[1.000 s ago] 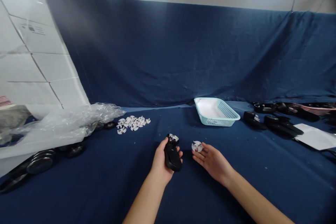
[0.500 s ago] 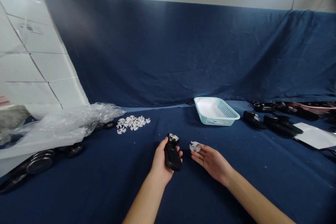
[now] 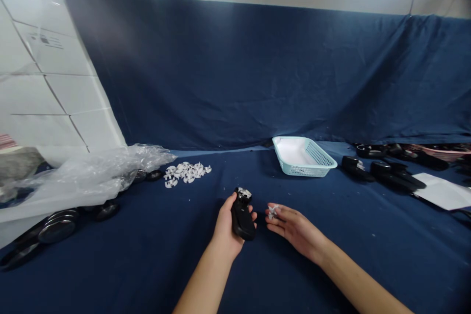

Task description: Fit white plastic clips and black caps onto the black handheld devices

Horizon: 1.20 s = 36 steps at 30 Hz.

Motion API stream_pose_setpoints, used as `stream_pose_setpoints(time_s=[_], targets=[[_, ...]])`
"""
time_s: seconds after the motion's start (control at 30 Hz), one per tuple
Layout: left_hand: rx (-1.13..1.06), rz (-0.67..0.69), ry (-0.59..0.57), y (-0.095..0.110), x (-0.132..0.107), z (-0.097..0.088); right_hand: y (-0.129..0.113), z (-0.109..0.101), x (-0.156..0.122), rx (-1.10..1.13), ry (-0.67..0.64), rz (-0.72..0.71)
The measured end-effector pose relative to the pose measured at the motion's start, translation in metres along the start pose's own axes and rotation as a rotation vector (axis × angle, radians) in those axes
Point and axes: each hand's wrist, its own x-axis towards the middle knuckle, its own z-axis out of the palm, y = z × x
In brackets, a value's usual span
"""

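While the left hand (image 3: 225,228) is curled firmly around a black device (image 3: 243,222), which lies slanted in its palm with the silvery end pointing away from the person, the right hand (image 3: 296,229) pinches a small white piece (image 3: 273,211), its other fingers being loosely bent and a little spread. This piece is near the device, to the right of it and apart from it. Beyond the left hand and more to its left, a pile of white pieces (image 3: 187,171) lies on the blue cloth (image 3: 147,265), and beyond the right hand stands a light-blue basket (image 3: 303,171).
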Motion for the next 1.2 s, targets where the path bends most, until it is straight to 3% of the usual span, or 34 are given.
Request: stream_pose_setpoints(time_s=[0.5, 0.8, 1.03, 1.2], targets=[[-0.014, 0.004, -0.006, -0.002, 0.001, -0.002, -0.001, 0.000, 0.002, 0.033, 0.040, 0.009], [-0.089, -0.021, -0.027, -0.008, 0.000, 0.000, 0.001, -0.007, 0.014, -0.148, 0.071, -0.045], [-0.193, -0.029, -0.058, -0.016, -0.004, 0.001, -0.035, 0.001, 0.076, -0.519, 0.098, 0.020], [-0.218, -0.065, -0.014, -0.021, 0.000, 0.000, -0.054, 0.043, 0.147, -0.713, 0.105, 0.040]])
